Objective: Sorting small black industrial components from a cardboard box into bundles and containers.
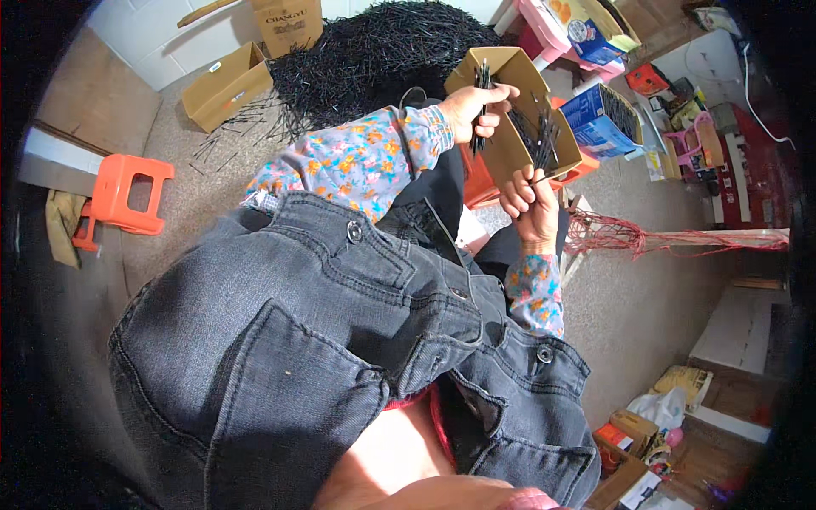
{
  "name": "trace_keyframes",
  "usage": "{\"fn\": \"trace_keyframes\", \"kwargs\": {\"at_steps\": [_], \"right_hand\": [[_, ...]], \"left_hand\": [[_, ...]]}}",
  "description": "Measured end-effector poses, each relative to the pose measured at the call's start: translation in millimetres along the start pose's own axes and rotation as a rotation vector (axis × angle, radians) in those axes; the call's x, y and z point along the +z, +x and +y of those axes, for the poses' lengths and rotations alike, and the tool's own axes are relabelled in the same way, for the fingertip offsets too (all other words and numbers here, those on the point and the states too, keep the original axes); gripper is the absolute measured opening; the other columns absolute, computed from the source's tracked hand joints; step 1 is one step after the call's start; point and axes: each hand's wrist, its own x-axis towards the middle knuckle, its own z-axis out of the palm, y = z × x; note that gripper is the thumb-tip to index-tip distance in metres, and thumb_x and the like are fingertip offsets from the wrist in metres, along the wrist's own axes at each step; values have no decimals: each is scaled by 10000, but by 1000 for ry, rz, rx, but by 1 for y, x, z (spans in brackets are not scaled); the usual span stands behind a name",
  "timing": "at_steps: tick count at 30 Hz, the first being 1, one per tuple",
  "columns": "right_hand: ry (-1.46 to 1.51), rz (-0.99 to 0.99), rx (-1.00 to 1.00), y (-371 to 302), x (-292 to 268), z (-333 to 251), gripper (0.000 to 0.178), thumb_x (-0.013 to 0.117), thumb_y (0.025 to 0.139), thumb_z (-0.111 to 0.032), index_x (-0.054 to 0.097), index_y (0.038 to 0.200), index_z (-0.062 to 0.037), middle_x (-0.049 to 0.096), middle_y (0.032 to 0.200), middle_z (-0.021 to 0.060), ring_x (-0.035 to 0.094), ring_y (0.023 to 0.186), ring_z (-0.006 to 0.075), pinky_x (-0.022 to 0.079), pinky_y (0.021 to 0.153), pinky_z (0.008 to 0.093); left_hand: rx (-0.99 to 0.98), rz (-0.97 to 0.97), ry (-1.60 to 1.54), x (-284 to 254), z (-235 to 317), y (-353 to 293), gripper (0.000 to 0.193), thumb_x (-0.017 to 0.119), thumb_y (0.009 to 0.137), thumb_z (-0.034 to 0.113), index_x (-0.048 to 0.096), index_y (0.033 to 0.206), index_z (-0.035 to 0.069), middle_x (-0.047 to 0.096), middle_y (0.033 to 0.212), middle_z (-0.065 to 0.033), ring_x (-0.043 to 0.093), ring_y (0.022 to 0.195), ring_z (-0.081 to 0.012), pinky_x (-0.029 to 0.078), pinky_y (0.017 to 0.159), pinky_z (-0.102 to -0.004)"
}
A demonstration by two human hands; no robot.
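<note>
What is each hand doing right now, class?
Left hand: closed on a bundle of thin black sticks.
Right hand: closed, pinching black sticks at the cardboard box.

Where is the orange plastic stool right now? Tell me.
In the head view the orange plastic stool stands on the floor at the left, left of the person's floral sleeve and below the open cardboard box near the wall.

A home workshop for piecework, shown by a large heap of thin black sticks point(382, 47) on the floor point(629, 314), open cardboard boxes point(225, 85) beside it, an orange plastic stool point(123, 195), and scattered cartons and packaging point(633, 425) along the whitewashed wall point(144, 34).
</note>
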Motion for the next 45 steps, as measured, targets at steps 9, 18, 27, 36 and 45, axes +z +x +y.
{"fn": "trace_keyframes", "kwargs": {"at_steps": [9,18,27,36,45], "right_hand": [[15,15,-12,-1,3,-3,206,446,911,-279,457,843,-85,317,582,-47,284,470,68,276,420,219],[-23,72,-32,2,0,-2,225,415,930,-287,468,857,-81,335,589,-41,292,471,71,284,419,221],[-123,211,-77,8,-12,4,203,458,913,-288,444,840,-100,348,599,-33,293,469,73,275,424,228],[-269,385,-36,7,-4,2,211,481,904,-289,448,866,-83,343,586,-35,297,456,64,268,409,219],[-303,266,-106,3,-2,-8,174,486,900,-215,438,806,-77,312,585,-45,278,448,53,249,383,204]], "left_hand": [[164,-152,200,-8,11,4,254,545,869,207,540,1095,92,588,800,-28,419,486,-44,315,385,-185],[128,-152,172,-12,9,6,265,543,870,242,547,1078,79,623,812,-56,501,490,-64,331,369,-183],[-16,-221,170,-4,-3,5,250,509,886,223,542,1080,69,628,982,-90,634,819,-166,359,382,-182],[-38,-242,260,-2,-5,4,222,518,872,151,543,1072,60,611,1017,-120,627,869,-209,369,384,-181],[-10,-311,264,-2,-1,2,217,473,887,160,540,1051,35,610,989,-89,592,669,-117,337,371,-164]]}}
